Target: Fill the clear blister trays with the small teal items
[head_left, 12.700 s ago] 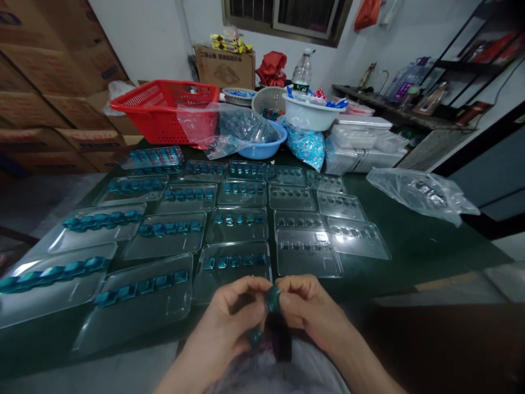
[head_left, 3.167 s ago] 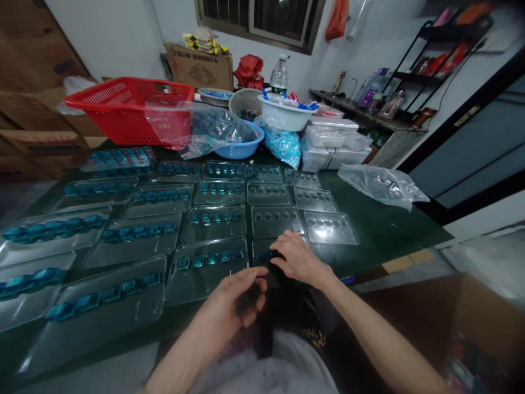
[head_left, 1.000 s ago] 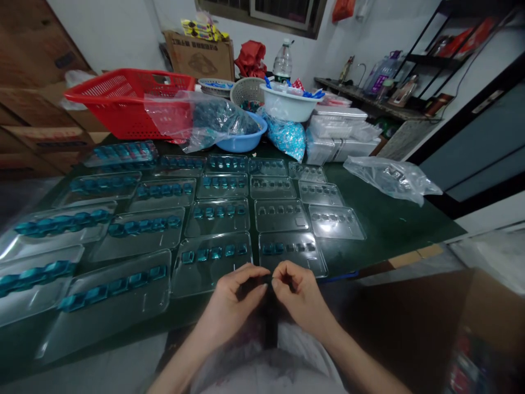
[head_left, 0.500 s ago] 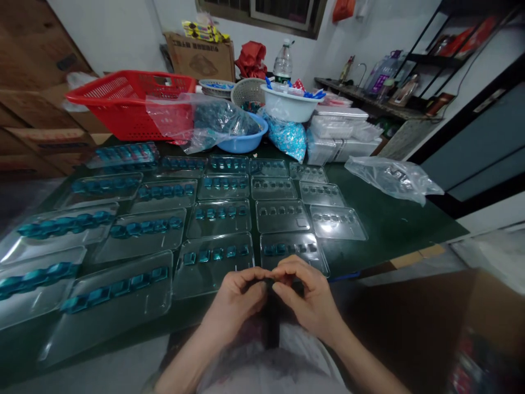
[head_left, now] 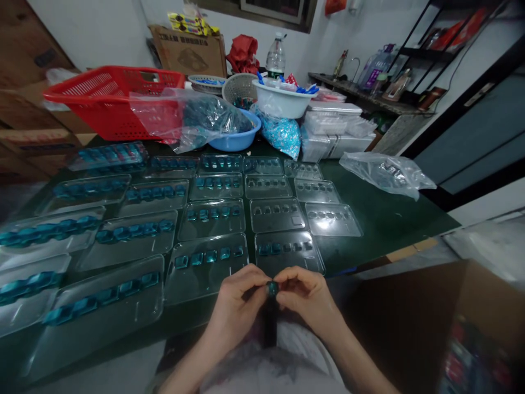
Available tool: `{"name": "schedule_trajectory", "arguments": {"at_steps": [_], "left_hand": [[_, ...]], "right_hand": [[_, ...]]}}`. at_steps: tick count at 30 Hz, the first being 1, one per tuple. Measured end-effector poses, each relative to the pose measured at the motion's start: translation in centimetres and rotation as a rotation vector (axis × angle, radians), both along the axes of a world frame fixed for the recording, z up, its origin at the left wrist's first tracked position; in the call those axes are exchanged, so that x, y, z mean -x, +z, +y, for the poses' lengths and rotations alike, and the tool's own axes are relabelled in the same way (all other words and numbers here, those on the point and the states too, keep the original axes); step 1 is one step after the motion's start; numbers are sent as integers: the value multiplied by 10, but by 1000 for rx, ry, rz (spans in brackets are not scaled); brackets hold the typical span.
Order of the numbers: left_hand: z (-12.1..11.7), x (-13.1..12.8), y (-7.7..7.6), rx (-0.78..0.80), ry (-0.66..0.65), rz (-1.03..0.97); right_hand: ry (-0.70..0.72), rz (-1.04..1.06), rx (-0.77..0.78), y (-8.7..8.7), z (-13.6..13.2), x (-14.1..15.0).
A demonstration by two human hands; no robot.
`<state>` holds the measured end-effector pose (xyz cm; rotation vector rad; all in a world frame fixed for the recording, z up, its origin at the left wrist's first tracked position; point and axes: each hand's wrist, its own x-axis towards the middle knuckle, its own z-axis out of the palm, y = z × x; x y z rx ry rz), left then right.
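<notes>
My left hand (head_left: 240, 301) and my right hand (head_left: 305, 298) meet at the table's near edge, fingertips pinched together on a small teal piece (head_left: 272, 288). Just beyond them lies a clear blister tray (head_left: 289, 253) with two teal pieces in its left slots. The tray to its left (head_left: 207, 265) has its row of slots filled with teal pieces. Further trays (head_left: 276, 215) behind in that column have bare slots.
Several rows of clear trays cover the dark green table (head_left: 385, 219), those on the left filled. At the back stand a red basket (head_left: 110, 101), a blue bowl (head_left: 235, 139), a white bowl (head_left: 281, 101) and stacked trays (head_left: 336, 139). A plastic bag (head_left: 385, 172) lies right.
Over the last second both hands stayed together at the table's edge; a teal piece now shows between the fingertips. Earlier my right hand reached into the nearest tray, which has since gained teal pieces.
</notes>
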<state>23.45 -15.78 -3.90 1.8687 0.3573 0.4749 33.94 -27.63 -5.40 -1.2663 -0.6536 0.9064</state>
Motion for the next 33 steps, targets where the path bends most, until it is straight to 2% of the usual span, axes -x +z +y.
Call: {"name": "schedule_trajectory", "arguments": {"at_steps": [4, 10, 12, 15, 18, 22, 28, 33], "left_hand": [[-3, -5, 0, 75, 7, 97], [-6, -9, -5, 535, -77, 274], [-4, -7, -6, 762, -63, 283], [1, -5, -2, 1014, -29, 218], [6, -3, 2, 1084, -34, 145], [7, -1, 1, 1115, -31, 177], [8, -2, -3, 1138, -66, 141], [9, -4, -2, 1175, -113, 100]], "right_hand": [[-45, 36, -7, -6, -1, 0], [-74, -35, 62, -3, -11, -9], [-131, -207, 116, 3, -12, -20], [-240, -633, 181, 9, -9, -40], [-238, -949, 265, 7, 2, -55], [-213, -1180, 422, -1, 15, -61], [-184, -1379, 572, 0, 25, -58], [-37, -1466, 623, 9, 34, -59]]}}
